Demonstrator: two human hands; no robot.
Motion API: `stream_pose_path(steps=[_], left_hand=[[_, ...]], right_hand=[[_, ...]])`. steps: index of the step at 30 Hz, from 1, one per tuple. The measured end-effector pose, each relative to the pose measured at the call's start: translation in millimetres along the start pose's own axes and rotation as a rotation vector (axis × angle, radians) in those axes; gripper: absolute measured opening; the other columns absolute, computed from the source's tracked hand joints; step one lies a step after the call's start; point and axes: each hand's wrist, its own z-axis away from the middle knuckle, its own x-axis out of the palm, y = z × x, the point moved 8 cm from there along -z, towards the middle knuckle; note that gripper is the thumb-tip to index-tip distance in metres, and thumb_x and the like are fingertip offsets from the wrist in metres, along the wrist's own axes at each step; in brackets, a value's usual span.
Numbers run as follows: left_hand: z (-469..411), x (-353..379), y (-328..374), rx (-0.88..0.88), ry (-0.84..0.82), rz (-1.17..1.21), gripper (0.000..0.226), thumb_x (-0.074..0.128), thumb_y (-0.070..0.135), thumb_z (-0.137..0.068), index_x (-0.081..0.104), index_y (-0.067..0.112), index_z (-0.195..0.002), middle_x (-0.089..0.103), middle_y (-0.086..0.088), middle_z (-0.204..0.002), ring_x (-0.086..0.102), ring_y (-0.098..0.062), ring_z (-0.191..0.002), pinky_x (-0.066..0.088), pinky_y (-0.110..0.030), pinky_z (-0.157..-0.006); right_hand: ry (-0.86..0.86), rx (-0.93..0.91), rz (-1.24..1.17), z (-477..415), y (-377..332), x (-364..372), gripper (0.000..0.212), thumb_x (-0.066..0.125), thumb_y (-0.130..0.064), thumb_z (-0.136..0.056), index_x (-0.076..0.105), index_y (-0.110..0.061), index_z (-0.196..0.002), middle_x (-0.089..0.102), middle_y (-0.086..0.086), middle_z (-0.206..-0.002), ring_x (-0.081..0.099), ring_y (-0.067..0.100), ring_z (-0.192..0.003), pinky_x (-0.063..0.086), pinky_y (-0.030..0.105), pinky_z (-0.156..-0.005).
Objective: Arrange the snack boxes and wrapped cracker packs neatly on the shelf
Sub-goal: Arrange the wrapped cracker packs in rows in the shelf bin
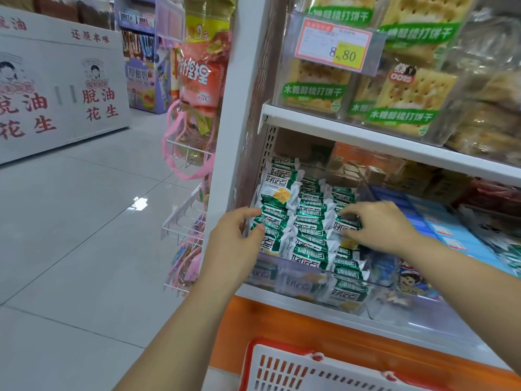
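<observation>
So, the green-and-white cracker packs (310, 221) are stacked in three rough rows at the left end of the lower shelf (282, 300), tucked against the white upright and kept in by a clear front guard. The left hand (235, 241) is curled round the leftmost row, with the thumb laid on top of a pack and the fingers hooked over the ones behind it. The right hand (386, 227) is set on the rightmost row, where one pack is pinched between the thumb and the bent fingertips. Blue boxes (451, 230) are lined up just beside the packs, toward the right end of the same shelf. On the upper shelf (366, 138), clear tubs of soda crackers (318, 83) are stacked behind a price tag (335, 43) marked 8.80. A red-and-white basket (296, 371) is seen below the lower shelf's front edge, and a wire rack (180, 221) with pink bags is hung off the unit's left side.
</observation>
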Motion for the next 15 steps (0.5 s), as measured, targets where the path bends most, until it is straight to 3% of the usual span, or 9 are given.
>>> stream_pose_path(steps=[3,7,12,15], left_hand=[[0.6,0.3,0.6,0.010,-0.007,0.010,0.032,0.055,0.022,-0.094,0.057,0.027,-0.126,0.052,0.009,-0.133,0.046,-0.008,-0.126,0.032,-0.020,-0.094],[0.3,0.5,1.0,0.014,-0.017,0.022,0.032,0.056,0.021,-0.094,0.057,0.026,-0.126,0.052,0.008,-0.135,0.046,-0.008,-0.126,0.032,-0.020,-0.094],[1.3,0.8,7.2,0.067,0.014,-0.060,0.029,0.055,0.019,-0.094,0.059,0.025,-0.123,0.048,0.005,-0.136,0.043,-0.008,-0.127,0.026,-0.017,-0.096],[10.4,0.6,28.1,0.224,0.089,-0.132,0.030,0.058,0.016,-0.091,0.060,0.027,-0.119,0.046,0.009,-0.133,0.043,-0.007,-0.124,0.025,-0.013,-0.095]], right_hand=[[-0.123,0.047,0.113,-3.7,1.5,11.6,0.056,0.065,-0.047,-0.082,0.048,-0.028,-0.131,0.059,-0.004,-0.127,0.054,0.019,-0.117,0.025,0.040,-0.105],[-0.094,0.065,0.134,-3.4,1.7,6.5,0.036,0.065,-0.043,-0.081,0.055,-0.022,-0.109,0.066,-0.001,-0.103,0.058,0.021,-0.099,0.027,0.038,-0.100],[0.153,0.134,0.021,20.0,8.8,-23.7,0.041,0.067,-0.045,-0.079,0.058,-0.020,-0.111,0.060,0.002,-0.106,0.055,0.024,-0.098,0.032,0.037,-0.095],[0.376,0.087,-0.174,50.4,2.4,-53.9,0.031,0.071,-0.032,-0.079,0.059,-0.019,-0.104,0.062,-0.005,-0.077,0.045,0.016,-0.070,0.037,0.036,-0.091]])
